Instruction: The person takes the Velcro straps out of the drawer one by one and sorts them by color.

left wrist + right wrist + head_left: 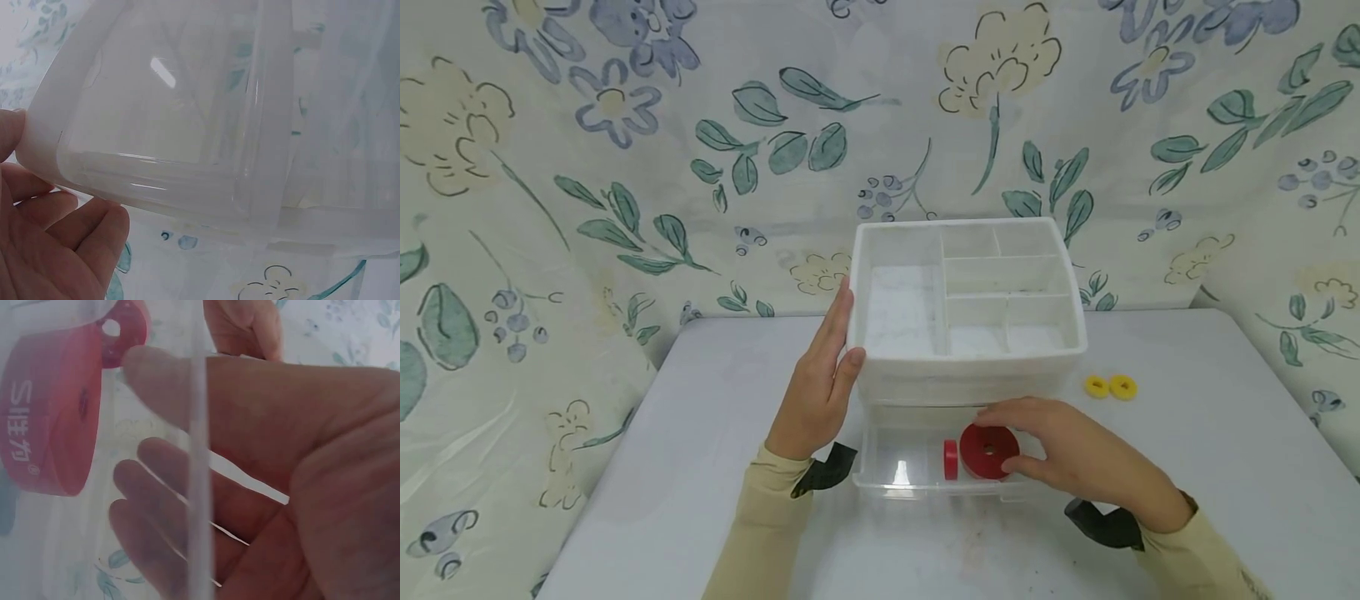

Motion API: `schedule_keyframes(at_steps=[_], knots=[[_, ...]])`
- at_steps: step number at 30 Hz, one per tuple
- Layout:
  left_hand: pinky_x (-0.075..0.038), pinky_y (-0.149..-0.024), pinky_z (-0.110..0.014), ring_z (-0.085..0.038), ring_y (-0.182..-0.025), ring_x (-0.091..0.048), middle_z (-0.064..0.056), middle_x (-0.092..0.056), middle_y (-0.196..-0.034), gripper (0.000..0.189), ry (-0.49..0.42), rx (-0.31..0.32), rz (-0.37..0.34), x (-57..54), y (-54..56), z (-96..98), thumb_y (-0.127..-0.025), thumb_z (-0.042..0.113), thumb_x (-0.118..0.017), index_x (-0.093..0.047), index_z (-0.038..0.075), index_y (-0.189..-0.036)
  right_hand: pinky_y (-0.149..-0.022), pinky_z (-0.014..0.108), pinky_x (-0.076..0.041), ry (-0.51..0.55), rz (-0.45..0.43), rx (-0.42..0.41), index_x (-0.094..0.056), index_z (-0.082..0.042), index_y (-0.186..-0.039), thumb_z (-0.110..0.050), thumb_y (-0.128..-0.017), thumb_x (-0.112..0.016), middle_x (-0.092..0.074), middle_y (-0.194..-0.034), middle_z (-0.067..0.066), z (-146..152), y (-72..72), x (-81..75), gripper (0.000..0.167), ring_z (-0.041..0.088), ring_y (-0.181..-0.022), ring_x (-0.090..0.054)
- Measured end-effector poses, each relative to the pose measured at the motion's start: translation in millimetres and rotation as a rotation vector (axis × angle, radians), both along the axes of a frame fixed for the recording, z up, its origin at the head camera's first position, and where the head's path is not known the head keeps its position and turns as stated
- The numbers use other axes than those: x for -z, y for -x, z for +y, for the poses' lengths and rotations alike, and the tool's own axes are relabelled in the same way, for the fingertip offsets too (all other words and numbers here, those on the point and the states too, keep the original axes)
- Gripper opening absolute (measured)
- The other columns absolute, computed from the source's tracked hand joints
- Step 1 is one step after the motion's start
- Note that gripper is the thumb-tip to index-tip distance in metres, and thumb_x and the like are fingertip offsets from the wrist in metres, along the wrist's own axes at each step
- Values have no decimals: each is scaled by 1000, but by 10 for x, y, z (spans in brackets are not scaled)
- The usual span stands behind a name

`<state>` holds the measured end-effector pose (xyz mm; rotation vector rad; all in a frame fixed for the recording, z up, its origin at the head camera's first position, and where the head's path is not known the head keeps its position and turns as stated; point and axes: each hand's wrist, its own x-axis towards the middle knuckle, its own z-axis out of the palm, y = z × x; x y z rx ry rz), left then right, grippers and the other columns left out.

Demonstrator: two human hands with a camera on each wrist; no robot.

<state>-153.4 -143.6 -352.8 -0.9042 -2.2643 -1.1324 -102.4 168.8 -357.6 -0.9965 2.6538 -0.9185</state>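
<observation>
A white organizer box [898, 377] with a divided top stands on the table, and a clear drawer [895, 458] is pulled out at its front. My left hand [816, 387] rests along the box's left side with straight fingers, its thumb at the front corner. Inside the drawer, a large red roll [981, 450] lies flat, white lettering on its rim. A smaller red ring [951, 460] stands on edge just left of it. My right hand [1060, 446] is over the drawer's right end, thumb and fingers spread beside the large roll; the right wrist view shows a gap between them.
Two yellow rings [1110, 387] lie on the white table [1210, 433], right of the box. Behind the table hangs a flowered cloth [895, 108], which also runs down both sides. The box's top compartments [902, 308] show only their bare floors.
</observation>
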Motion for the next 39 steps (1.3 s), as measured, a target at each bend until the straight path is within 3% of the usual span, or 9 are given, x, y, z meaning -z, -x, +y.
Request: schedule_keyframes(at_steps=[7,17,28,39], knots=[[-18,-123,-36,-24,-153,-16,-12,-15,-168,65,-1,-1,2,6,1,-5,-110,41,-34,-17,5,-161,-92,39,-57,-75,-15,-27,-63,-12,-135,-7,-82,-84,-62,-133,3,-26,26,-43,57,24,-116,-59],[-19,-123,-36,-24,-153,-17,-10,-14,-168,65,1,-6,-2,0,-4,-11,-110,43,-33,-17,5,-161,-92,40,-57,-143,35,-48,-63,-10,-134,-8,-77,-88,-62,-134,4,-67,45,-26,63,25,-118,-59],[-19,-123,-36,-24,-153,-17,-9,-14,-168,64,-2,-4,-1,-8,-6,-8,-110,40,-35,-18,5,-161,-88,37,-58,-167,68,-39,-63,-9,-130,-5,-74,-89,-64,-124,1,-139,59,16,62,22,-111,-59],[-19,-123,-36,-24,-153,-17,-8,-14,-168,64,2,-5,-7,3,11,-5,-110,41,-35,-17,6,-161,-87,38,-59,-171,23,-41,-65,-8,-130,-4,-75,-89,-66,-124,0,-159,85,10,60,21,-110,-60]])
